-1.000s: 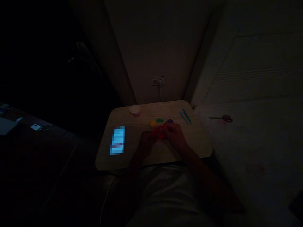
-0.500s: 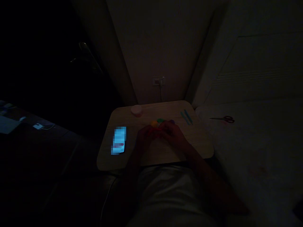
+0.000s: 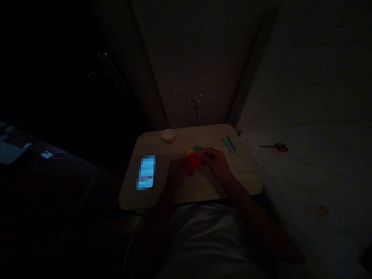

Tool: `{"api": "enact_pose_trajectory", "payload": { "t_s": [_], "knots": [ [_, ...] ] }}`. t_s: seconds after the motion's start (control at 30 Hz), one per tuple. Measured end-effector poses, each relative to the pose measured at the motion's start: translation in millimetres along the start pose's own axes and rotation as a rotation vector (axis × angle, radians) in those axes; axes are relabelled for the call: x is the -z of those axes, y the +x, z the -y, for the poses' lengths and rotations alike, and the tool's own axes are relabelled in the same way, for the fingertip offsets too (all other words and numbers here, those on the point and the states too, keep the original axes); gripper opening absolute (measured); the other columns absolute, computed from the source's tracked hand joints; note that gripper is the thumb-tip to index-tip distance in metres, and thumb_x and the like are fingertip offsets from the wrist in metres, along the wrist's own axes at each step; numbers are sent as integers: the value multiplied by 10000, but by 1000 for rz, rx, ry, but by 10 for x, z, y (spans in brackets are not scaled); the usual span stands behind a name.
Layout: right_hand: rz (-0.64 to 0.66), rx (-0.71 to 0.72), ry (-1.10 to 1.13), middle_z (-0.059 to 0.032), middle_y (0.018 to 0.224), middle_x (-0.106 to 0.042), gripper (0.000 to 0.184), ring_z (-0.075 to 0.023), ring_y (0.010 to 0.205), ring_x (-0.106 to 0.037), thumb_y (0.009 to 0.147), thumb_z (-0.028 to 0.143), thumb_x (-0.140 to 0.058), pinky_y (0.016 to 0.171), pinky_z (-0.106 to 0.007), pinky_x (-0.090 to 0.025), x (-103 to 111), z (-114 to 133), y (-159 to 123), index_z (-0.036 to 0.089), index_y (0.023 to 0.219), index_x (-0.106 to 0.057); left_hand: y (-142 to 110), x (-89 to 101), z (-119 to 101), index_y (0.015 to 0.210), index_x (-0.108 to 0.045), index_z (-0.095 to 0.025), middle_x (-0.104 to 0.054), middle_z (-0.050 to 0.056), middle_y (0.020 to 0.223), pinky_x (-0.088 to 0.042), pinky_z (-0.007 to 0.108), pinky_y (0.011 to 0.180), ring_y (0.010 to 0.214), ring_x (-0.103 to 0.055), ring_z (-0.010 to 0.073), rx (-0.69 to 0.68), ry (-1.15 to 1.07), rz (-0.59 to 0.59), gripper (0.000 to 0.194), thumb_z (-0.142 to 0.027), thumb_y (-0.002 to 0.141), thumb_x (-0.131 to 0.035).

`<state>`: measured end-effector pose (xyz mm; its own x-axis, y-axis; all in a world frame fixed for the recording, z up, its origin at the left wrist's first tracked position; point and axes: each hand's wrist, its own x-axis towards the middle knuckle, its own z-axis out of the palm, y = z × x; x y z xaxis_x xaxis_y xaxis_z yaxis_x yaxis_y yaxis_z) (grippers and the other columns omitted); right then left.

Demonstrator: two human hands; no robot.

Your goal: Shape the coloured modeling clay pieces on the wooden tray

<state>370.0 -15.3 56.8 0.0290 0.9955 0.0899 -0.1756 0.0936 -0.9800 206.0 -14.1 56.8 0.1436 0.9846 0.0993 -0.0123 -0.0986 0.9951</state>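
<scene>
Over the middle of a small wooden table (image 3: 192,193), a piece of red modelling clay (image 3: 193,162) is stretched between my two hands. My left hand (image 3: 177,169) pinches its left side, and my right hand (image 3: 213,159) grips the upper right part with bent fingers. Just beyond the clay lie a yellow lump (image 3: 188,151) and a green lump (image 3: 198,148), both partly covered by the red piece and my hands. The picture is dark, so finer finger detail is hard to make out.
A lit phone (image 3: 147,173) lies on the table's left side. At the back left stands a lidded tub (image 3: 168,135). Two blue modelling tools (image 3: 229,144) lie at the back right. Scissors (image 3: 277,147) rest on a pale surface to the right. A wall socket (image 3: 195,100) holds a plug.
The red clay now shows as a wider sheet hanging between my hands. My right hand has shifted slightly right, and a purple lump beside it is hidden now.
</scene>
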Motion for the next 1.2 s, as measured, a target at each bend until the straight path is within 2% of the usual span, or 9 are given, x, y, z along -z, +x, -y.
{"api": "enact_pose_trajectory", "payload": {
  "t_s": [0.23,0.43,0.5,0.6,0.67,0.8,0.93,1.1,1.2],
  "knots": [
    [-152,-49,184,24,597,-631,319,-107,459,-507,676,459,-821,448,-241,-437,-56,-23,69,198,811,-695,41,8,28,557,-661,-162,-621,29,511,-428,260,476,486,-533,141,-11,-75,-72,565,-705,686,-749],
    [53,-73,119,29,599,-635,385,-113,449,-506,741,449,-773,465,-252,-440,-48,66,86,214,1045,-744,73,95,136,620,-658,-176,-633,45,550,-483,292,520,532,-581,174,26,-178,-105,567,-727,756,-669],
    [101,-75,63,15,621,-649,350,-116,464,-519,751,449,-760,481,-257,-452,-37,84,101,203,999,-761,81,109,96,691,-674,-171,-638,45,563,-468,288,495,518,-580,175,40,-186,-72,517,-682,769,-676],
    [141,-73,-21,-5,660,-673,310,-122,485,-534,758,458,-740,483,-258,-456,-32,89,135,193,917,-764,77,118,6,829,-695,-166,-676,21,643,-452,250,497,531,-582,145,18,-112,-75,364,-488,691,-793],
    [172,-41,-123,-26,747,-718,310,-128,513,-559,767,452,-735,496,-258,-465,-41,97,156,196,939,-765,69,120,-38,798,-689,-164,-668,1,645,-441,227,513,547,-570,126,12,-24,-95,293,-395,661,-806],
    [199,122,-422,-56,877,-769,209,-175,710,-665,758,376,-753,590,-252,-486,-74,137,183,202,869,-790,55,130,-75,682,-672,-155,-626,-14,591,-413,220,519,555,-532,115,46,94,-94,260,-373,626,-803],
    [126,113,-432,-36,691,-721,260,-170,649,-632,784,450,-737,595,-263,-462,-83,148,258,194,772,-784,48,160,-102,636,-664,-161,-630,-3,604,-422,238,538,577,-526,124,37,117,-69,228,-342,610,-801],
    [-199,2,-121,-22,700,-668,439,-127,575,-550,742,607,-715,519,-237,-414,-30,161,466,186,862,-748,55,227,-21,617,-651,-177,-659,22,602,-472,282,590,606,-580,164,24,77,-246,191,-318,676,-766],
    [-99,-5,-120,-34,770,-684,426,-122,634,-564,777,583,-670,528,-215,-416,-43,179,557,178,872,-762,72,246,106,679,-678,-165,-684,21,648,-492,270,623,634,-610,156,60,15,-304,213,-352,695,-779]
  ]
}}
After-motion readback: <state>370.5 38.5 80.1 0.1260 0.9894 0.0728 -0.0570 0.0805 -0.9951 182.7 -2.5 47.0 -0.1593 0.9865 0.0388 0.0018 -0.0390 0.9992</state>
